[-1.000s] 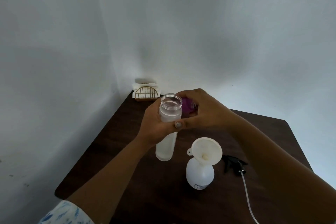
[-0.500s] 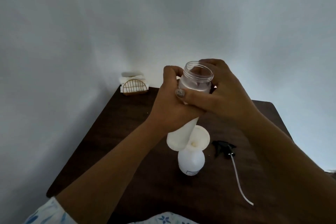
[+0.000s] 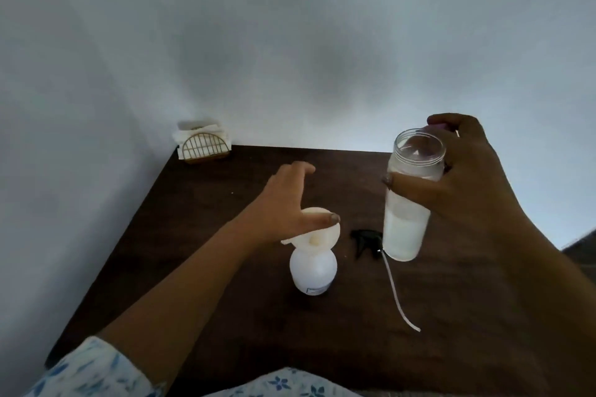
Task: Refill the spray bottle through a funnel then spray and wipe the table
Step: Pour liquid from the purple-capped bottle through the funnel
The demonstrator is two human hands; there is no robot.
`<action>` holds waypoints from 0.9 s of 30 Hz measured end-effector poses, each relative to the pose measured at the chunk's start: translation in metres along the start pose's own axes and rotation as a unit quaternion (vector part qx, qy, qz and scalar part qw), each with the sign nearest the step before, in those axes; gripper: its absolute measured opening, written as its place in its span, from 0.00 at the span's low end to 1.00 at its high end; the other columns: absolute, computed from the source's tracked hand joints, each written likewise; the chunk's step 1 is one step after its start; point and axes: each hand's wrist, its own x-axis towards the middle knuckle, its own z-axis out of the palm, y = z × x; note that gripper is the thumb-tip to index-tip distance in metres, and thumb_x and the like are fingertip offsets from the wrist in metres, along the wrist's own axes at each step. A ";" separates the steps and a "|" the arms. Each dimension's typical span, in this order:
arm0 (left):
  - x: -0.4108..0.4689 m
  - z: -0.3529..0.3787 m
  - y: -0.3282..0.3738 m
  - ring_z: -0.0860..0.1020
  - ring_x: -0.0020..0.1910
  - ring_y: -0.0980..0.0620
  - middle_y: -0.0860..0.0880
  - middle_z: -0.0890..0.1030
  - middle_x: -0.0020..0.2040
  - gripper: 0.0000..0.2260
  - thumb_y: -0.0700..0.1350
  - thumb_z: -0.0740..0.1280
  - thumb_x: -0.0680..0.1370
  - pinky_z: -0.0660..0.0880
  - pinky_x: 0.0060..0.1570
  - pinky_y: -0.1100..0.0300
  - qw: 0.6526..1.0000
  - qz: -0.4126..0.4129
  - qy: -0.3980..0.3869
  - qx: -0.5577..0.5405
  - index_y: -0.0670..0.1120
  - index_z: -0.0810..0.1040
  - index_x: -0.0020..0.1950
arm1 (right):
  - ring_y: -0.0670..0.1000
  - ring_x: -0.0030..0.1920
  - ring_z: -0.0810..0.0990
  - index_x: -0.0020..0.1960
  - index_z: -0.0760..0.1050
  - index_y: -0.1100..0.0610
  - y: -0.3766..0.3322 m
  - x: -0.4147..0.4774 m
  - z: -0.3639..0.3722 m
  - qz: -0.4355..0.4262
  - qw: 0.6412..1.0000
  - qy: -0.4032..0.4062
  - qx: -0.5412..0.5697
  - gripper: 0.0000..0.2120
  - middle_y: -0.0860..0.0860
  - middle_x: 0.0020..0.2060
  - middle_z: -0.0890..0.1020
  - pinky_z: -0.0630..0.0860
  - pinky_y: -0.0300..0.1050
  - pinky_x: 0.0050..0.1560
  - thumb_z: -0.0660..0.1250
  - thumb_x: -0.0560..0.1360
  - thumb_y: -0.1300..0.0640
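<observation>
From my head camera: the white spray bottle point(image 3: 312, 267) stands open on the dark table point(image 3: 225, 316), a funnel point(image 3: 317, 235) seated in its neck. My left hand point(image 3: 283, 206) hovers spread and empty over the funnel. Right of the bottle, my right hand point(image 3: 451, 184) wraps a clear, lidless jar point(image 3: 408, 200), half full, with a purple lid point(image 3: 437, 127) tucked behind. The jar looks smooth, probably slippery; gripping mid-body seems wise. The black sprayer head point(image 3: 366, 242) lies between bottle and jar.

Dim, soft light; wide-angle bending at edges, slight overall blur.
</observation>
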 end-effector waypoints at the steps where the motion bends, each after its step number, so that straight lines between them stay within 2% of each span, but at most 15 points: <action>1: 0.001 0.008 -0.007 0.63 0.69 0.48 0.49 0.61 0.71 0.42 0.63 0.72 0.64 0.66 0.64 0.51 0.999 -0.027 -0.016 0.027 0.53 0.55 0.71 | 0.38 0.53 0.67 0.49 0.78 0.53 0.007 -0.003 0.003 0.006 1.000 0.001 -0.010 0.23 0.47 0.57 0.67 0.74 0.49 0.55 0.75 0.58 0.42; 4: 0.000 0.029 -0.024 0.60 0.71 0.43 0.47 0.58 0.74 0.50 0.66 0.73 0.60 0.64 0.65 0.45 0.991 -0.088 -0.069 0.072 0.54 0.50 0.73 | 0.50 0.61 0.69 0.51 0.78 0.52 0.025 -0.010 0.018 0.019 0.999 -0.014 -0.042 0.27 0.50 0.60 0.66 0.74 0.55 0.58 0.73 0.57 0.40; 6: -0.001 0.039 -0.031 0.60 0.71 0.42 0.45 0.57 0.74 0.53 0.68 0.73 0.58 0.64 0.66 0.43 0.986 -0.109 -0.095 0.078 0.56 0.46 0.74 | 0.56 0.62 0.70 0.52 0.77 0.54 0.034 -0.013 0.029 0.035 0.997 -0.029 -0.067 0.28 0.53 0.62 0.66 0.73 0.54 0.58 0.72 0.57 0.40; 8: -0.002 0.046 -0.035 0.61 0.70 0.41 0.44 0.58 0.73 0.55 0.68 0.73 0.57 0.64 0.66 0.43 0.985 -0.122 -0.099 0.071 0.56 0.44 0.74 | 0.58 0.60 0.70 0.52 0.77 0.54 0.041 -0.016 0.040 0.041 0.995 -0.041 -0.079 0.27 0.52 0.61 0.66 0.72 0.53 0.58 0.73 0.58 0.40; 11: -0.001 0.051 -0.036 0.64 0.68 0.43 0.44 0.59 0.72 0.56 0.67 0.74 0.57 0.66 0.64 0.47 0.985 -0.127 -0.103 0.046 0.55 0.43 0.74 | 0.59 0.63 0.66 0.55 0.75 0.54 0.049 -0.018 0.059 0.035 0.990 -0.070 -0.114 0.27 0.52 0.66 0.63 0.69 0.50 0.59 0.76 0.61 0.44; 13: 0.000 0.053 -0.034 0.65 0.68 0.45 0.45 0.60 0.72 0.54 0.65 0.75 0.59 0.67 0.63 0.49 0.987 -0.116 -0.106 0.023 0.54 0.45 0.74 | 0.59 0.65 0.63 0.58 0.74 0.54 0.052 -0.019 0.068 0.032 0.986 -0.090 -0.138 0.28 0.52 0.68 0.59 0.68 0.50 0.60 0.76 0.63 0.44; 16: 0.001 0.055 -0.035 0.68 0.64 0.49 0.48 0.65 0.70 0.49 0.63 0.74 0.60 0.70 0.61 0.52 0.992 -0.089 -0.087 0.015 0.51 0.53 0.73 | 0.59 0.68 0.59 0.60 0.73 0.54 0.053 -0.018 0.078 0.012 0.978 -0.117 -0.174 0.28 0.52 0.71 0.56 0.69 0.51 0.62 0.74 0.65 0.42; 21: 0.003 0.058 -0.037 0.71 0.58 0.51 0.50 0.71 0.63 0.43 0.63 0.76 0.59 0.74 0.56 0.51 0.996 -0.057 -0.065 0.001 0.51 0.62 0.68 | 0.61 0.68 0.58 0.61 0.73 0.55 0.055 -0.015 0.092 -0.042 0.962 -0.139 -0.231 0.30 0.56 0.72 0.57 0.71 0.54 0.62 0.72 0.66 0.40; 24: 0.002 0.059 -0.039 0.70 0.59 0.51 0.50 0.71 0.63 0.43 0.62 0.76 0.59 0.73 0.57 0.51 0.997 -0.047 -0.058 -0.005 0.50 0.62 0.68 | 0.63 0.67 0.61 0.60 0.75 0.55 0.060 -0.013 0.098 -0.075 0.948 -0.137 -0.276 0.30 0.57 0.71 0.60 0.75 0.55 0.57 0.74 0.64 0.40; 27: 0.001 0.060 -0.042 0.71 0.58 0.52 0.51 0.72 0.62 0.42 0.62 0.76 0.59 0.73 0.57 0.52 0.998 -0.039 -0.048 -0.005 0.51 0.63 0.67 | 0.66 0.63 0.66 0.57 0.77 0.56 0.063 -0.011 0.103 -0.096 0.933 -0.142 -0.317 0.32 0.58 0.68 0.62 0.80 0.56 0.46 0.79 0.57 0.43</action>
